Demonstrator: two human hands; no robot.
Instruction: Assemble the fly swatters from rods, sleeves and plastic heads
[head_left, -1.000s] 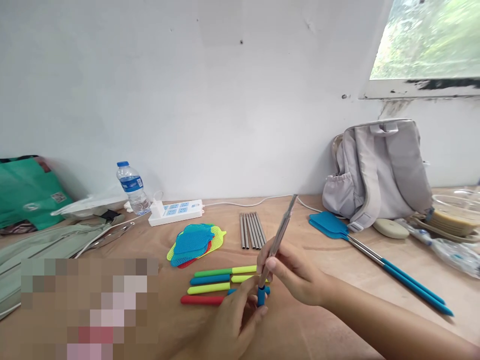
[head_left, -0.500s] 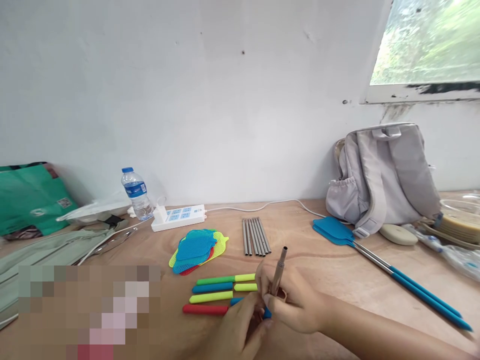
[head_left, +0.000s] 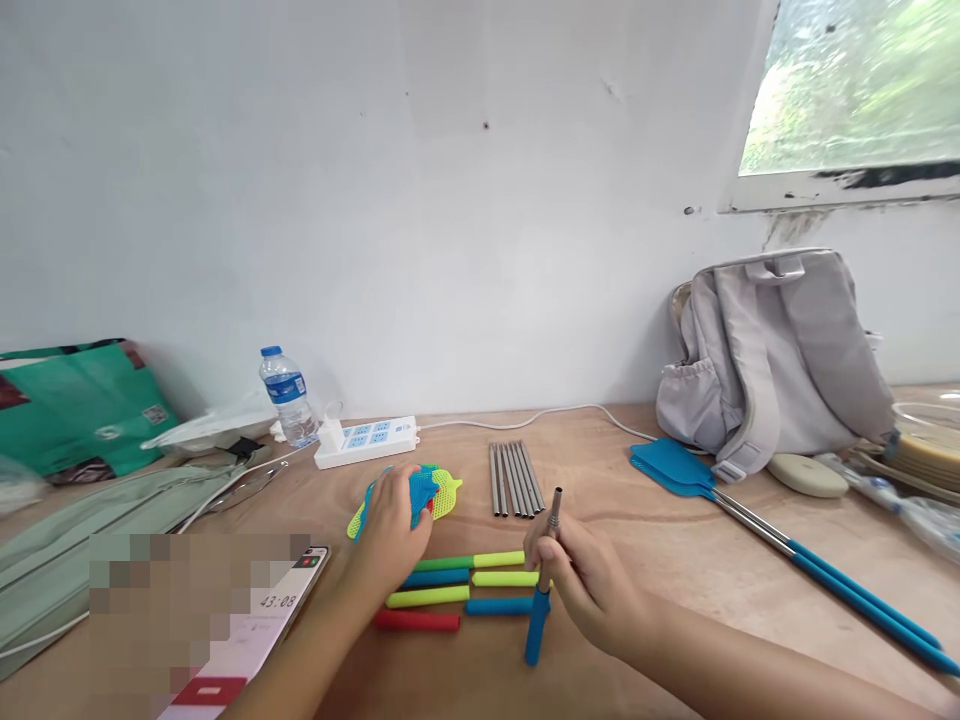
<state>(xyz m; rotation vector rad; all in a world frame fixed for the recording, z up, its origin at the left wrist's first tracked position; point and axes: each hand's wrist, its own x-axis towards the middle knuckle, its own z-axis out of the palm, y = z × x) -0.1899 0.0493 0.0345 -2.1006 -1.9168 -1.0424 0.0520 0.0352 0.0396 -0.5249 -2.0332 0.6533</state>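
Note:
My right hand (head_left: 581,575) is closed round a metal rod with a blue grip (head_left: 538,620) on its lower end, held nearly upright with the grip's tip on the wooden table (head_left: 660,560). My left hand (head_left: 390,525) lies over a stack of blue, yellow and red swatter heads (head_left: 442,490), fingers curled on the top blue one. Between the hands lie several loose coloured grips (head_left: 450,590): green, blue, yellow and red. A bundle of bare metal rods (head_left: 516,478) lies just beyond them.
Two finished blue swatters (head_left: 750,515) lie to the right, by a grey backpack (head_left: 772,350). A power strip (head_left: 367,440), water bottle (head_left: 285,395) and green bag (head_left: 75,410) stand at the back left. A phone (head_left: 255,630) lies front left. Dishes sit far right.
My left hand let go of the grip end and reached forward onto the swatter heads. The right hand stood the rod, collapsed short since a second ago, upright with its blue grip on.

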